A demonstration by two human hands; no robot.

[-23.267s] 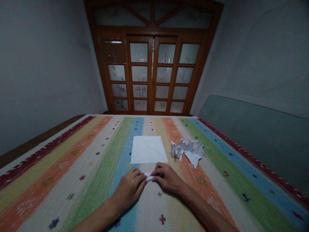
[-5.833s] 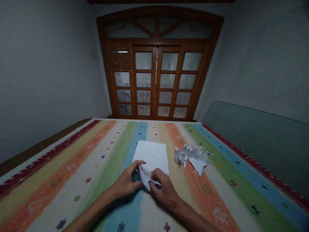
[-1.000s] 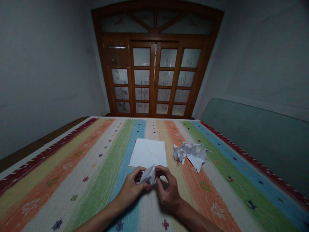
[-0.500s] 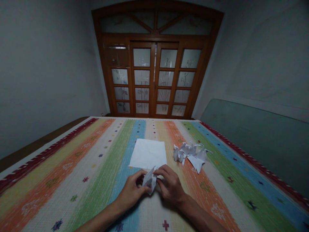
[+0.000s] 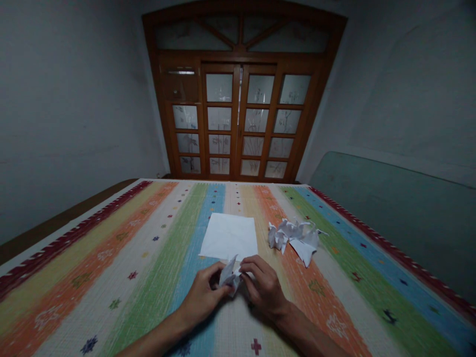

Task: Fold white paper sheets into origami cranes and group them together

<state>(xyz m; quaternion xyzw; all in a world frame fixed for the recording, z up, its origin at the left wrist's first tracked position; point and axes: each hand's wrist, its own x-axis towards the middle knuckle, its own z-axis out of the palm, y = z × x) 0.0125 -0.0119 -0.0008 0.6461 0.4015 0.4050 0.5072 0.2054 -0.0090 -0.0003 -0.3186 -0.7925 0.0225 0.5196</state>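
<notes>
White folded paper piece is in hand, held up off the cloth between both palms, just ahead of the wrists and roughly centred between them. Change vs. the last look: it tilts more now, one sharp point up and to the left, the lower part fanned out toward the right hand (hard to read the fold at this resolution). Right hand sits slightly further right and lower, so the two hands have opened a little around the piece.

Hand state: left hand is closed around the piece's left side, left fingers curled in, thumb hidden or tucked (cannot confirm). Right hand is also closed on it from the right, right fingers curved over the edge. Both look like a gripping pinch; exact pressure is not readable.

Around the hands: flat white paper sheet lies directly ahead of them, its near edge right behind the held piece, no clear contact. Cluster of crumpled-looking folded white paper figures lies ahead and to the right of the right hand, well apart from it. Both forearms rest low over the multicoloured striped woven cover (stars and crosses dotted along the stripes). Brown wooden glazed double door stands far beyond.
</notes>
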